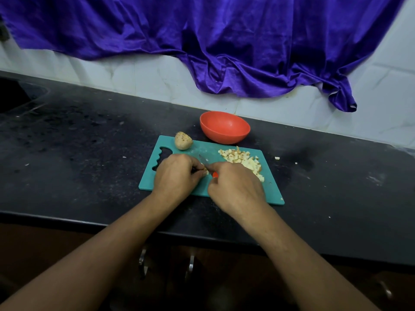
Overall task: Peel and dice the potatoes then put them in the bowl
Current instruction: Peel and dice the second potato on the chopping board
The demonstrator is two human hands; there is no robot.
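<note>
while the left hand (177,173) curls its fingers down onto a small potato piece (205,172) near the middle of the teal cutting board (272,193), the right hand (235,187) is clamped round the orange handle of a knife (204,163), blade angled across that piece. diced potato (243,160) is heaped on the board's right side, a whole potato (183,140) sits at its far left corner, and the red bowl (224,126) stands just beyond the board.
</note>
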